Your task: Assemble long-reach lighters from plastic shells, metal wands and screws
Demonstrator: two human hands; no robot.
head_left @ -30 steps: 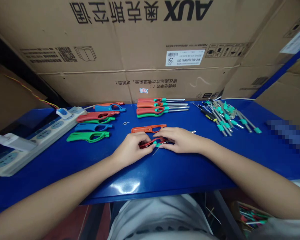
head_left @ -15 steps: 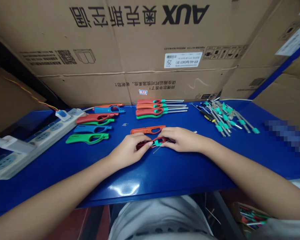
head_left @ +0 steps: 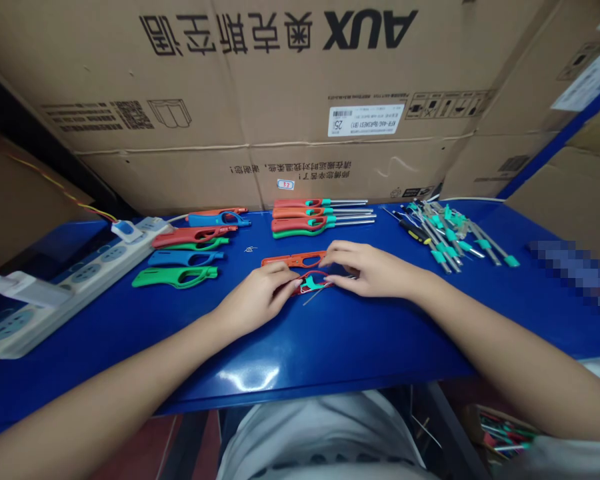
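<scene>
Low over the blue table, my left hand (head_left: pixel 257 293) grips the handle end of a red lighter casing (head_left: pixel 316 272). A teal trigger piece (head_left: pixel 309 285) sits in its finger loop, and a thin wire (head_left: pixel 311 297) sticks out toward me. My right hand (head_left: pixel 367 268) has thumb and fingers closed at the casing's right end; its fingers hide much of that end, so the exact grip is unclear. Just behind lies an orange lighter casing (head_left: pixel 284 260), partly covered by my right fingers.
Red, blue and green lighter casings (head_left: pixel 173 277) lie at left beside a white power strip (head_left: pixel 75 287). Several lighters with metal tubes (head_left: pixel 300 223) are lined up behind. At right are a screwdriver (head_left: pixel 414 231) and a pile of metal tubes (head_left: pixel 450 237). A cardboard box (head_left: pixel 260 120) walls the back.
My right hand has shifted slightly right and up, its fingers raised more. More of the red casing and teal trigger shows between my hands.
</scene>
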